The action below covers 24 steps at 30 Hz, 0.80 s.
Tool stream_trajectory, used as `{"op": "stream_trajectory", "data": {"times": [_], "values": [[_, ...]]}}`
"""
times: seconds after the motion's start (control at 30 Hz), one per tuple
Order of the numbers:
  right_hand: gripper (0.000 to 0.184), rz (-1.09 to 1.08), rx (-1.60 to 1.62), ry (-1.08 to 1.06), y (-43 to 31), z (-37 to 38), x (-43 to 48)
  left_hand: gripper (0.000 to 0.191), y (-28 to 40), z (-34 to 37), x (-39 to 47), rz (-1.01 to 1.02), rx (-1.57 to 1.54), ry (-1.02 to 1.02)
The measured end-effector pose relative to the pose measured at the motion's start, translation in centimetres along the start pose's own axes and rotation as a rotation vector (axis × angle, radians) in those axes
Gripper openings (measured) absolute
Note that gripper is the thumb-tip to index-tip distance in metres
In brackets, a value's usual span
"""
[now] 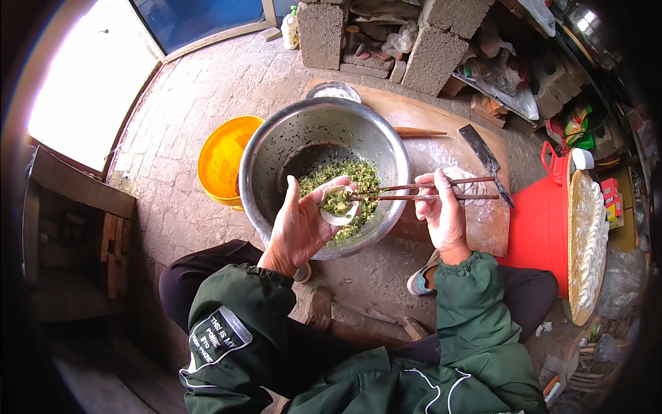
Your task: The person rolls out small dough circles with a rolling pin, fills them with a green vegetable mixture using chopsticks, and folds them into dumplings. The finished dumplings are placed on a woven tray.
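A round dumpling wrapper (328, 217) rests on my left hand (300, 222), palm up over the near side of a large metal basin (248, 171). Green chopped filling (339, 203) sits in the middle of the wrapper. My right hand (440, 217) grips a pair of brown chopsticks (473, 196), their tips touching that filling. More green filling (331, 178) lies in the basin, with bits stuck to its inner wall. Right of the basin, a stack of floured wrappers (468, 178) lies on a wooden board (489, 227), partly hidden behind my right hand and the chopsticks.
A cleaver (480, 147) and a rolling pin (421, 132) lie on the board. Behind the basin is a bowl of white flour (335, 91). An orange bucket (222, 160) stands left. At right, a red tub (535, 217) bears a tray (579, 248) with rows of dumplings (597, 233).
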State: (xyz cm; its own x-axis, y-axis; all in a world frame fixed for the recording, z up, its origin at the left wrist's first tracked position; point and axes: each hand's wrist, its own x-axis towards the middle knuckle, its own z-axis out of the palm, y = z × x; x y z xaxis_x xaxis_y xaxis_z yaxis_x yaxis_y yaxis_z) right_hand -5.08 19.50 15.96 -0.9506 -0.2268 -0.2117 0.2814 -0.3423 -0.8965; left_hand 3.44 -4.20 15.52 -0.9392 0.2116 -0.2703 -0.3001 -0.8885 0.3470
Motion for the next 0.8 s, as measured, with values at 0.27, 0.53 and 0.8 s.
{"op": "stream_trajectory", "data": {"times": [0.27,0.53,0.8], "values": [[0.041,-0.01,-0.137,-0.068,-0.7,-0.2,-0.2,0.09,-0.2,0.0,0.0,-0.009,-0.067,-0.055],[0.043,-0.034,-0.182,-0.097,-0.8,-0.4,-0.2,0.09,-0.2,0.0,0.1,-0.012,-0.077,-0.041],[0.043,-0.021,-0.186,-0.061,-1.7,-0.5,-0.2,0.089,-0.1,-0.1,0.0,-0.024,-0.059,-0.066]]}}
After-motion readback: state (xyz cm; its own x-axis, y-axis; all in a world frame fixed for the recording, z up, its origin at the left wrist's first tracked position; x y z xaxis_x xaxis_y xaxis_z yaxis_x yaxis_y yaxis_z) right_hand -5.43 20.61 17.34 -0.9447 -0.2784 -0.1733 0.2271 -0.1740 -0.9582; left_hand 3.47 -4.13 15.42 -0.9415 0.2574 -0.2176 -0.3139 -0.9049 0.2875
